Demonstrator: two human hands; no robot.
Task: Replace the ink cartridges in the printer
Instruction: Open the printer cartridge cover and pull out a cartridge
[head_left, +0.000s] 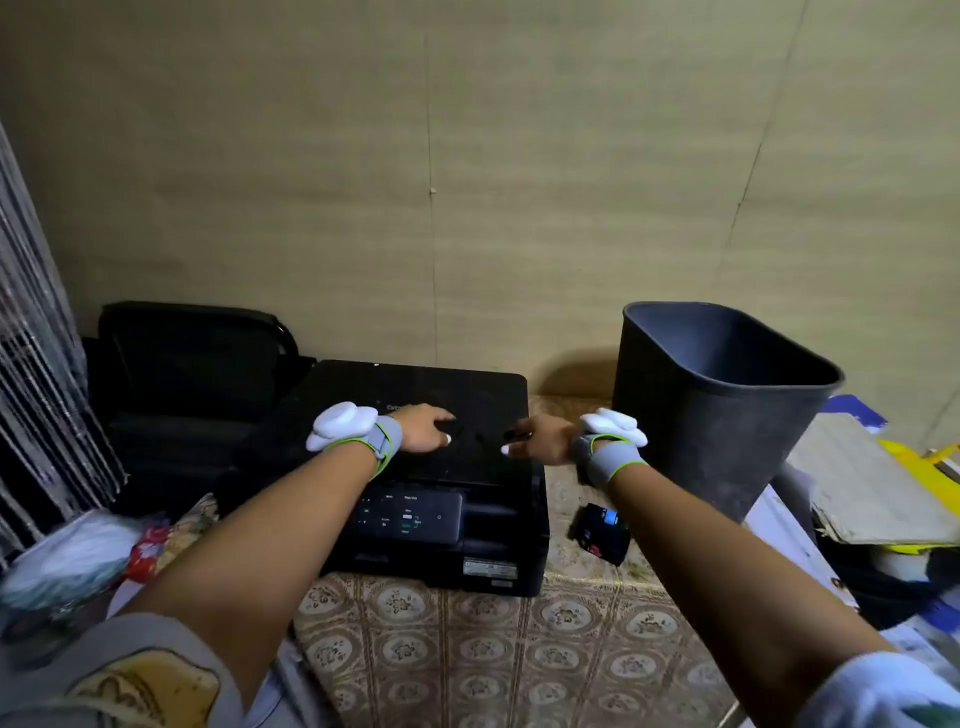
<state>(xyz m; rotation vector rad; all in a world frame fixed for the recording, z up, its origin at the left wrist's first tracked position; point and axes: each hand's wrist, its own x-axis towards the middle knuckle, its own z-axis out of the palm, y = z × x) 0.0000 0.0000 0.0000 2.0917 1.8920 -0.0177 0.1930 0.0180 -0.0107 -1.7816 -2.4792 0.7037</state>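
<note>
A black printer (467, 530) stands on a patterned cloth against the wall, its top lid down and its control panel (410, 517) facing me. My left hand (423, 428) lies flat on the lid with fingers spread. My right hand (540, 439) rests at the lid's right edge, fingers apart, holding nothing. Both wrists wear grey bands with white pods. A small black ink cartridge box with a blue patch (600, 532) lies on the cloth just right of the printer.
A dark waste bin (727, 415) stands to the right of the printer. Papers, cardboard and yellow items (878, 488) pile up at far right. A black chair (192, 374) sits behind left, with bags (78, 561) at near left. The wall is close behind.
</note>
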